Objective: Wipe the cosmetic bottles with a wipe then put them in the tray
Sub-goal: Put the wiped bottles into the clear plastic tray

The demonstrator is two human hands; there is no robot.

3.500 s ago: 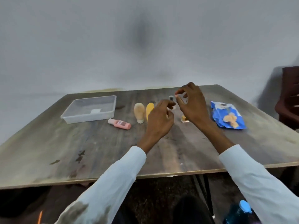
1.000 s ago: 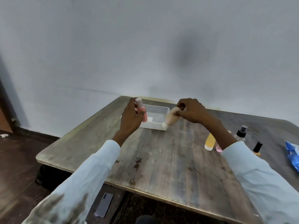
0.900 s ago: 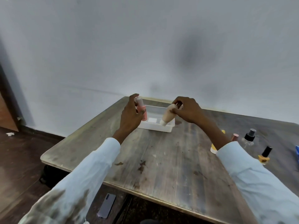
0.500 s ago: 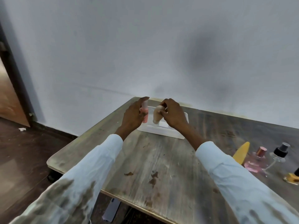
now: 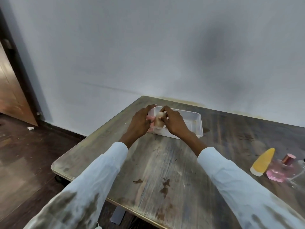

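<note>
A clear plastic tray [image 5: 196, 124] sits at the far left part of the wooden table [image 5: 165, 162]. Both my hands are over its left end. My left hand [image 5: 140, 123] holds a pink bottle [image 5: 150, 119] low inside the tray, its fingers stretched over the rim and most of the bottle hidden. Right beside it, my right hand [image 5: 175, 123] grips a beige bottle [image 5: 158, 120], which stands upright in the tray. No wipe is visible.
A yellow bottle [image 5: 262, 160], a pink perfume bottle [image 5: 280, 169] and part of a clear spray bottle [image 5: 301, 169] stand at the table's right edge of view. The table's left edge drops to a dark floor. A wooden door [image 5: 9, 90] is at far left.
Both hands have carried the pink and beige bottles leftward to the tray and lowered them into its left end. The view has swung left with them.
</note>
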